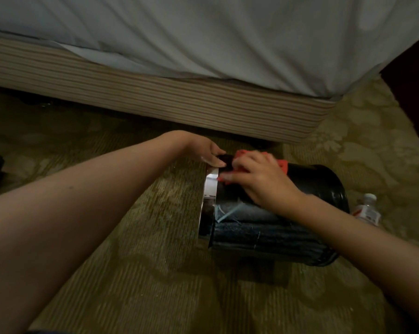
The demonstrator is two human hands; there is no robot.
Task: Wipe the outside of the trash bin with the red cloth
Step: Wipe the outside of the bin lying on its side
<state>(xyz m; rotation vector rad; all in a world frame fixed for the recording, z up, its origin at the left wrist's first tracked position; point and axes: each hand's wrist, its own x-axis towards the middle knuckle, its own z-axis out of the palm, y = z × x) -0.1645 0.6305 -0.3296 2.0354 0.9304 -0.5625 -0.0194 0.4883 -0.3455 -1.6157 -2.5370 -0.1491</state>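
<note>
Black sideways bin [312,184]: left hand [204,150] grips rim [209,186], right hand [259,174] flat on red cloth [283,165].

Trash bin [312,182] on carpet [155,273] before bed [203,44]; bottle [367,210] at its right
</note>
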